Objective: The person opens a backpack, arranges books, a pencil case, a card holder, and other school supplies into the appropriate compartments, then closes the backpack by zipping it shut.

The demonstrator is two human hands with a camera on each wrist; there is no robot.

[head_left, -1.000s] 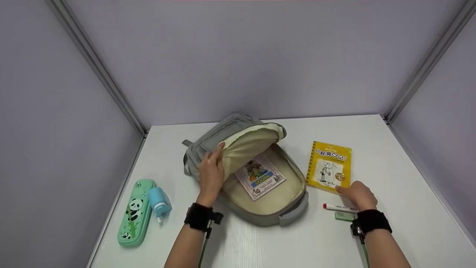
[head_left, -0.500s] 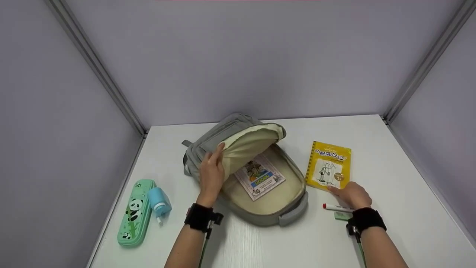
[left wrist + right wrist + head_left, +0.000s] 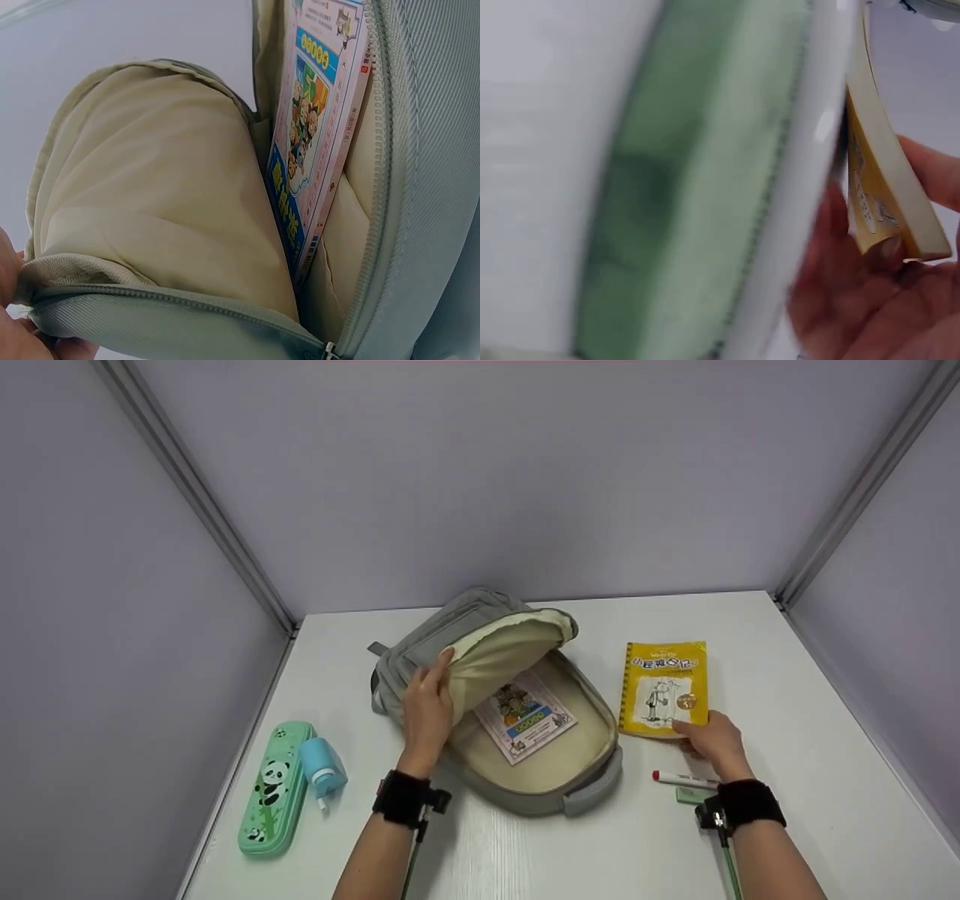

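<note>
A: Where is the yellow book (image 3: 664, 688) right now?

B: On the white bench (image 3: 765, 675), just right of the grey backpack (image 3: 480, 622). Its near edge is lifted; the right hand (image 3: 714, 742) pinches the near right corner, thumb on top and fingers curled under, as the right wrist view shows (image 3: 885, 202).

A: And the other hand?

B: The left hand (image 3: 426, 706) grips the edge of the backpack's front flap (image 3: 499, 649), fingers curled round it, holding the main compartment open. A colourful book (image 3: 525, 716) already lies flat inside against the cream lining.

A: So which step would you say this is?

B: Picking up the yellow book, I'd judge. The likely next move calls for a firmer hold, a lift clear of the bench, then a leftward carry over the zip edge while the flap is held wide.

A: Anything close by?

B: A red-capped marker (image 3: 686, 778) and a green eraser (image 3: 694, 795) lie just beside the right wrist. Well to the left sit a panda pencil case (image 3: 271, 787) and a small blue bottle (image 3: 322, 771)
</note>
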